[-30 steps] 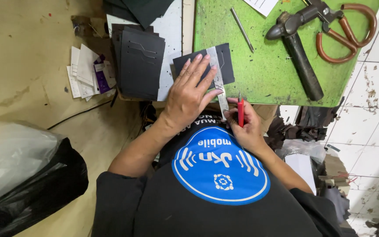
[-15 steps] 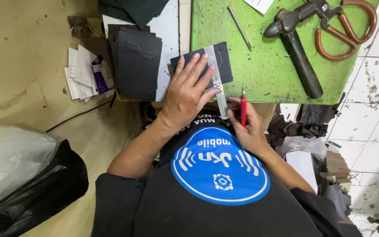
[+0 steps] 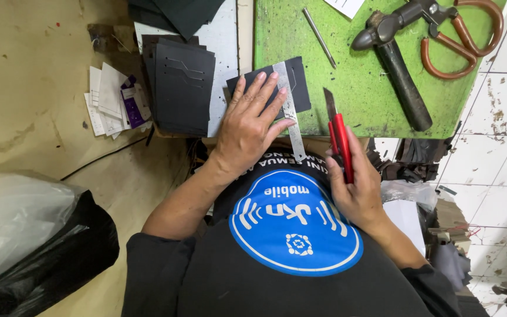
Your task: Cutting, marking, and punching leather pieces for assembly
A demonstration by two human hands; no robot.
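My left hand lies flat on a dark leather piece and presses a steel ruler down across it, at the near edge of a green cutting mat. The ruler's near end hangs over the table edge. My right hand holds a red utility knife with its blade out, pointing away from me. The blade tip hovers over the mat, a little to the right of the ruler and apart from it.
A black hammer, orange-handled scissors and a thin metal rod lie on the mat's far side. A stack of black cut pieces sits left of the mat. Paper scraps and a plastic bag lie on the floor.
My right hand has moved the red knife from beside the ruler's near end out to the right, and the blade now shows. My left hand stays on the ruler.
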